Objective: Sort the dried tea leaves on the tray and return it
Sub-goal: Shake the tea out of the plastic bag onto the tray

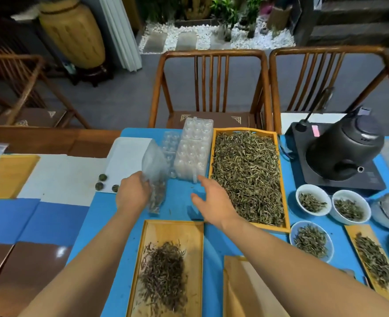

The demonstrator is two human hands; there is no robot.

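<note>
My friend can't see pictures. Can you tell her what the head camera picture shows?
A person's left hand holds a clear plastic bag with some tea leaves inside, while the open right hand reaches over a blue table. A small wooden tray of dark tea lies near; a big tray of greener tea lies farther right.

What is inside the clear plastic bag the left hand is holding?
The clear plastic bag, gripped by the left hand, holds dark dried tea leaves settled at its bottom. The upper part looks empty. The hand covers the bag's left edge, so that part is hidden.
</note>
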